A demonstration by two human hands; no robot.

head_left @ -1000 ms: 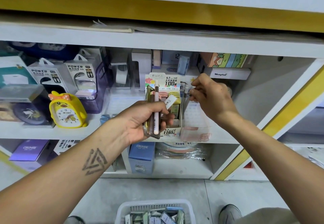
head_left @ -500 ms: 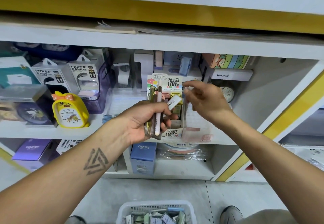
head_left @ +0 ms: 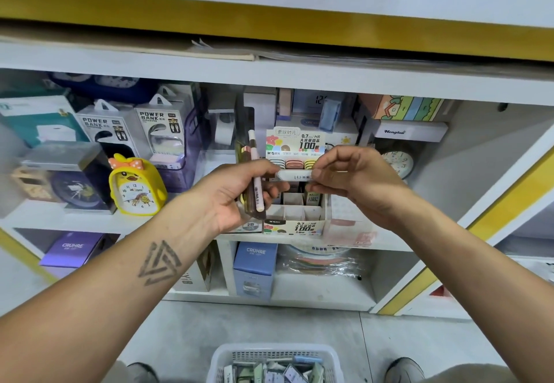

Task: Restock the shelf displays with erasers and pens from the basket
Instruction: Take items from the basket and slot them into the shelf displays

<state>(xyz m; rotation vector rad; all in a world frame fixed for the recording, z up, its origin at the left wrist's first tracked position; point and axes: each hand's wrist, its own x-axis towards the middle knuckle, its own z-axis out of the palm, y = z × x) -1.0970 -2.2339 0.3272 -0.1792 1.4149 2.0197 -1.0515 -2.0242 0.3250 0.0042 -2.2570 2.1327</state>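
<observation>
The left hand (head_left: 239,194) grips a bundle of pens (head_left: 252,179) held near upright, the thumb and fingers curled round their lower half; the tips stand clear above the hand toward 12 o'clock. The front pen is pale pink with a barcode strip, and darker pens lie behind it.

The right hand (head_left: 356,182) pinches a white eraser (head_left: 295,176) between thumb and fingertips. The eraser lies horizontal, and its free end points toward 9 o'clock and touches the fingers of the left hand (whether the left fingers also grip it cannot be told).

Both hands hover in front of a cardboard display box (head_left: 295,218) on the middle shelf (head_left: 75,218). The box has open, divided compartments at the front and a printed header card at the back with "0.7" and "100" on it. Small coloured items sit in a row just under the header card, partly hidden by the hands.

At 9 o'clock from the hands, a yellow duck-shaped alarm clock (head_left: 136,186) stands on the same shelf. Farther toward 10 o'clock stand two packs marked "POWER BANK" (head_left: 162,131). At 2 o'clock from the hands, a round clock face (head_left: 400,162) shows behind the right hand, and a white box (head_left: 410,132) lies above it.

On the lower shelf, at 6 o'clock from the display box, stands a blue box (head_left: 254,268); a purple box (head_left: 72,250) lies at 8 o'clock.

A white plastic basket (head_left: 221,361) sits on the floor at 6 o'clock, at the bottom edge of the view, holding small packaged items. A shoe (head_left: 404,370) shows just beside it at 4 o'clock.
</observation>
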